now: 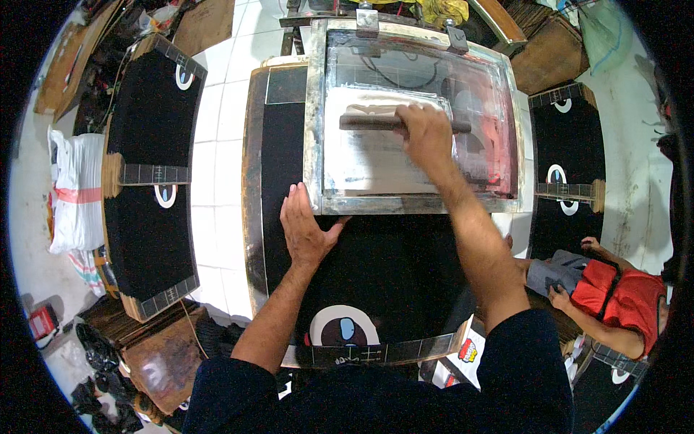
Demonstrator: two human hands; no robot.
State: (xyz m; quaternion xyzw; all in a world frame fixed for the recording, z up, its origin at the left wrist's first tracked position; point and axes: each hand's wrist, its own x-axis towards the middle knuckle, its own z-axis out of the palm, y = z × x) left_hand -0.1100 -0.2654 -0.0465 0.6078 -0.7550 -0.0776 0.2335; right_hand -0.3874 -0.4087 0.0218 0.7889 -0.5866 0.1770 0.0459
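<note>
A screen-printing frame [312, 137] with a worn pale border lies over black fabric [405, 267] on a board. White ink [361, 159] covers part of its mesh, and reddish stains mark the right side. My right hand [428, 137] is closed round a brown squeegee [369, 123] that rests across the mesh. At the frame's lower left corner, my left hand [307, 226] touches the border, fingers stretched along its left side and thumb apart under the lower edge. Nearer to me, a printed eye [345, 328] in white, dark and light blue shows on the fabric.
Metal hinge clamps [367, 22] hold the frame's far edge. Boards with black fabric and printed eyes stand left [152, 101] and right [567, 137]. A seated person in a red top [614, 293] is at the lower right. White bundles [78, 173] lie at far left.
</note>
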